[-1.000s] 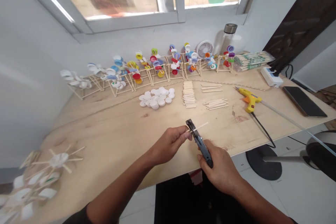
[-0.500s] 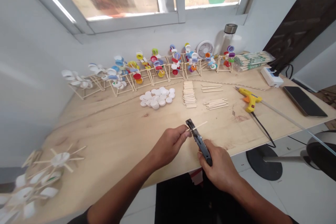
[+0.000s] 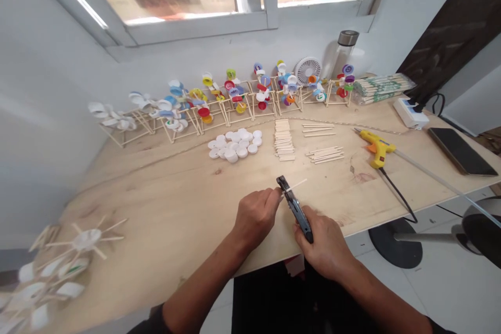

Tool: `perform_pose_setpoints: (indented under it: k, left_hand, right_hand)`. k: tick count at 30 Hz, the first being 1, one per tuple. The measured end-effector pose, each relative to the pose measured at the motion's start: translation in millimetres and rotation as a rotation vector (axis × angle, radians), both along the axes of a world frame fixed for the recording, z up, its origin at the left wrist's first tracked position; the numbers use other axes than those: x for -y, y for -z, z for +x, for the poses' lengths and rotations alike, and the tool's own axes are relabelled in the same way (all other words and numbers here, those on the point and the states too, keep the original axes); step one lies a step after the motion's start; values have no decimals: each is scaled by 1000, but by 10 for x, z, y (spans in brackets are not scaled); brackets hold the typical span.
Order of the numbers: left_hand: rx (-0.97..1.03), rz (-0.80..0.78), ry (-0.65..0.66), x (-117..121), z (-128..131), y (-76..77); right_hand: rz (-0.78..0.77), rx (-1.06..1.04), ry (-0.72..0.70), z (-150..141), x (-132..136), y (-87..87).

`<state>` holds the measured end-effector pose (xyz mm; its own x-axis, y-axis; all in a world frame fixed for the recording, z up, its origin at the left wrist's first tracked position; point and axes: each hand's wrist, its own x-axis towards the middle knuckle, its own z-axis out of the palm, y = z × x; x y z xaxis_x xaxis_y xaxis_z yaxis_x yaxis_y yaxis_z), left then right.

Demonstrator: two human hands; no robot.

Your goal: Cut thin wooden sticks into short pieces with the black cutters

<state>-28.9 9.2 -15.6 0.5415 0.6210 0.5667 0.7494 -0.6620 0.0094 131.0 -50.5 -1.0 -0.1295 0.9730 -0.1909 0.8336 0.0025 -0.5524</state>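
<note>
My left hand is closed, with its thumb and fingers pinching one end of a thin wooden stick. In my right hand is a dark plier-like hand tool, its handles wrapped by the fingers. The stick crosses the tool's head just beside my left fingertips, and its free end points up to the right. Whether the jaws bite into the wood cannot be made out. Beyond the hands lie a stack of short sticks, a bunch of longer sticks and a pile of white bottle caps.
Several stick frames with coloured cap wheels line the wall. A yellow glue gun, a phone and a power strip lie at right. Spoked cap wheels are at left. A small fan and bottle stand behind.
My left wrist has turned and the forearm has shifted right, so the back of the hand shows more. The tool and stick stay nearly in place. The view has shifted slightly.
</note>
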Motion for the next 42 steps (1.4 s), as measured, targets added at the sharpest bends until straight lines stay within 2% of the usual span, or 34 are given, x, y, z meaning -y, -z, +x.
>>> perform_pose_setpoints:
  k: [8, 14, 22, 26, 29, 37, 42]
  left_hand:
    - [65, -35, -29, -34, -22, 137]
    - [57, -13, -32, -74, -16, 200]
    - [15, 20, -117, 61, 17, 102]
    - [38, -37, -92, 118, 41, 41]
    - [103, -155, -47, 151, 50, -23]
    - [322, -726, 59, 191, 31, -312]
    - [396, -913, 127, 139, -10, -404]
  right_hand:
    - [-4, 27, -37, -45, -66, 68]
    - [6, 112, 24, -90, -93, 125]
    - [-32, -27, 4, -18, -38, 26]
    - [-81, -178, -20, 36, 11, -40]
    - [-86, -225, -20, 64, 48, -77]
    - [-24, -164, -33, 92, 103, -152]
    - [10, -66, -41, 90, 116, -132]
